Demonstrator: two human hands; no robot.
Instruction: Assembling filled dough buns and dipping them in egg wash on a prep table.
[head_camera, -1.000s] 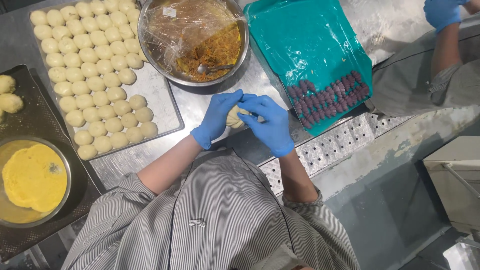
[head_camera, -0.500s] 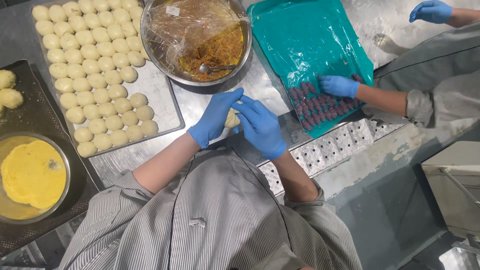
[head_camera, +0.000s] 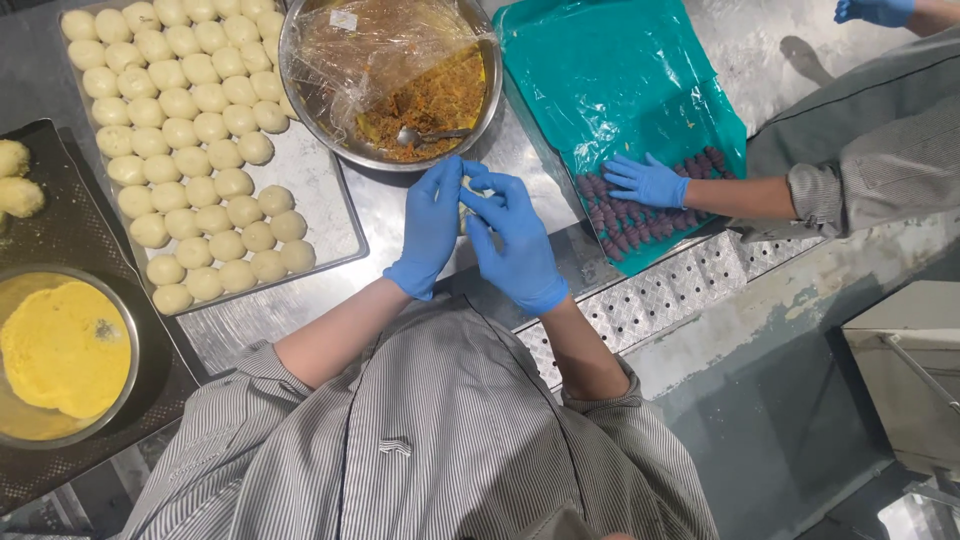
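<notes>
Left hand (head_camera: 432, 228) in a blue glove, fingers curled in and closed against a small pale lump of dough (head_camera: 464, 205), mostly hidden between the two palms. Right hand (head_camera: 512, 238), gloved in the same blue, likewise cupped around the lump from the other side, fingertips meeting those of the left just above it. Both forearms bare from grey striped sleeves, angled inward so the wrists converge over the steel worktop (head_camera: 400, 215).

Directly beyond the fingertips, a round steel bowl (head_camera: 310, 110) of orange-brown filling, half under clear film, with a metal spoon (head_camera: 425, 134) lying in it. To the left, a flat metal tray (head_camera: 325, 215) carrying rows of pale round dough balls (head_camera: 190, 135), its near right corner bare. Further left, a dark tray (head_camera: 70, 225) with a steel bowl of yellow liquid (head_camera: 62, 350).

To the right, a teal plastic sheet (head_camera: 620, 80) with dark purple pieces (head_camera: 650, 205) along its near edge; another person's blue-gloved hand (head_camera: 645, 182) resting on them, near the right hand but apart. Narrow strip of open worktop between bowl and teal sheet.
</notes>
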